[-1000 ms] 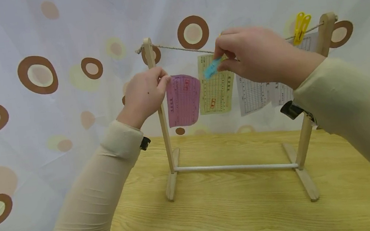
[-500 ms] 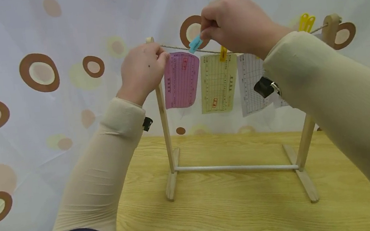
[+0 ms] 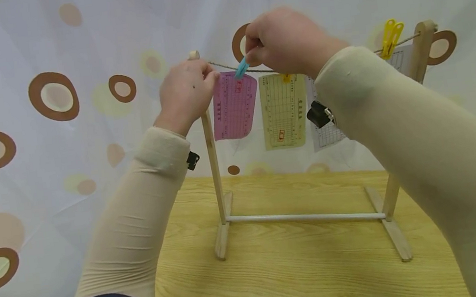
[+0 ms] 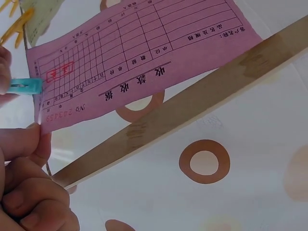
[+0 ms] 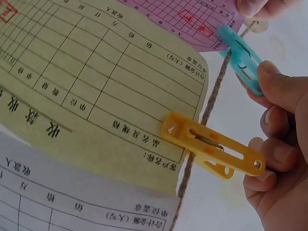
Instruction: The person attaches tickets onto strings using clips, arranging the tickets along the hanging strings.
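Note:
A pink receipt slip [image 3: 235, 106] hangs at the left end of the rope [image 5: 219, 84], its top edge up against it. My left hand [image 3: 188, 92] pinches the slip's top left corner between thumb and finger, close to the wooden post. In my right hand [image 3: 285, 41] a light blue clothespin [image 5: 243, 60] is pinched by its handle end. The clothespin's tip sits over the slip's top edge at the rope, as the right wrist view shows. Beside it a yellow receipt slip [image 3: 284, 113] hangs from an orange-yellow clothespin [image 5: 211, 147], just below my right fingers.
White slips [image 3: 326, 127] hang farther right, partly behind the right sleeve. A yellow clothespin [image 3: 391, 38] grips the line near the right post [image 3: 424, 49]. The wooden stand has a white crossbar [image 3: 304, 217] and rests on a wood-grain table [image 3: 280, 272]. A dotted curtain hangs behind.
My left hand has raised the pink slip up to the rope. My right hand has moved left and brought the blue clothespin onto the slip's top edge.

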A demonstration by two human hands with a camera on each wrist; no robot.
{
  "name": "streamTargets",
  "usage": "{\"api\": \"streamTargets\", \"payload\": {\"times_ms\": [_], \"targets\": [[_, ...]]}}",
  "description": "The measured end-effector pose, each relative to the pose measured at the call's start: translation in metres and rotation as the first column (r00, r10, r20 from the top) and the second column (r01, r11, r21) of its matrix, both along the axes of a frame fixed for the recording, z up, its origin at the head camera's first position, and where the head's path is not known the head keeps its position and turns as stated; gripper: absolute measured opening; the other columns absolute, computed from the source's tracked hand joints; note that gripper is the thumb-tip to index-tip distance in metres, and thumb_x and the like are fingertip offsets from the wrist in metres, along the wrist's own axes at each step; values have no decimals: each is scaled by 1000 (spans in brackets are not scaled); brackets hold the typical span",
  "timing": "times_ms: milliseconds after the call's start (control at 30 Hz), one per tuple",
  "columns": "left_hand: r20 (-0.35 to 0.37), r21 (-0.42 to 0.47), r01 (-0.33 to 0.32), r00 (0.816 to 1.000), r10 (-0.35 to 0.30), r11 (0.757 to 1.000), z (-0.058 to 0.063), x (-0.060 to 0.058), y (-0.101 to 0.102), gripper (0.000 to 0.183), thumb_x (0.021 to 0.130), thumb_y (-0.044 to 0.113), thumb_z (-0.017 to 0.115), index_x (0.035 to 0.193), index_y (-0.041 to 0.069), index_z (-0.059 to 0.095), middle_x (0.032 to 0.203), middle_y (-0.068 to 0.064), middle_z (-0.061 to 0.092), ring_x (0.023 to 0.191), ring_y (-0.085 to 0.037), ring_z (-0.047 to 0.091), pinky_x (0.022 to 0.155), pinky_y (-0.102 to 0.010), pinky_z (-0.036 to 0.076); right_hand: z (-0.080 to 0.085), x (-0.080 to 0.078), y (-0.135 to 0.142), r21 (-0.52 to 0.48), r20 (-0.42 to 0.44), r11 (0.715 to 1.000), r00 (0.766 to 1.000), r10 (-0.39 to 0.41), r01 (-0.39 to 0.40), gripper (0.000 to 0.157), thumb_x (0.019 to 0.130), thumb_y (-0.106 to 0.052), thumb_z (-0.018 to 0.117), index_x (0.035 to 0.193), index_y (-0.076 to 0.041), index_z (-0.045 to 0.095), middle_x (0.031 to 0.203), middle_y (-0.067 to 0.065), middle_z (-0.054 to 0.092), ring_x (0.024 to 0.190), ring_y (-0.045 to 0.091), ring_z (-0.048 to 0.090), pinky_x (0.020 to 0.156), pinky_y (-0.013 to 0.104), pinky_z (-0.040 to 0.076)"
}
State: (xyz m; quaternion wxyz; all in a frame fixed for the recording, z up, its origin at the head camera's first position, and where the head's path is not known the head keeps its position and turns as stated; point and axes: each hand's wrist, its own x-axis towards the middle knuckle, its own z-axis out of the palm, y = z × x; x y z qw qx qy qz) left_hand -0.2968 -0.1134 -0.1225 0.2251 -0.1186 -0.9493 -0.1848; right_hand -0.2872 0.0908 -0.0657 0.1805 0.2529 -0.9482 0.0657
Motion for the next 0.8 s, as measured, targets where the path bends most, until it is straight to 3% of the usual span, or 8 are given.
{"api": "streamTargets", "payload": {"times_ms": [133,333,567,700,800], "targets": [[15,0,34,999,-34,999,0,1,0,33,107,38,50,123,19,71,110,1,67,85,-19,56,67,-34,46,0,1,-3,76,-1,997,1000,1,0,27,105,-29,58,120,-9,68,117,8,65,89,26,56,80,41,47],[0,10,70,998,-70,998,-1,1,-2,32,107,35,50,123,18,71,113,1,68,86,-18,56,68,-33,46,-5,5,-3,179,-90,984,996,28,-11,43,106,-30,55,143,-8,58,135,13,60,105,28,56,88,46,49],[-66,55,91,994,-87,994,-6,5,-4,31,106,34,50,121,15,71,113,0,69,90,-18,57,73,-34,46,-22,23,15,80,-254,995,964,79,-60,40,104,-26,56,141,-11,59,106,11,60,90,26,55,75,42,48],[-100,81,91,991,-83,993,-11,7,-7,33,106,34,49,123,14,69,109,-1,68,79,-19,54,65,-33,43,-35,38,32,27,-339,992,933,122,-120,39,101,-21,58,138,-10,63,99,9,60,84,26,53,72,42,45],[-137,104,102,987,-87,989,-18,11,-12,33,106,34,49,123,13,68,97,-4,65,69,-21,50,59,-34,41,-46,48,46,15,-386,984,907,170,-179,35,99,-17,61,132,-8,67,94,8,60,83,26,52,73,44,44]]}}
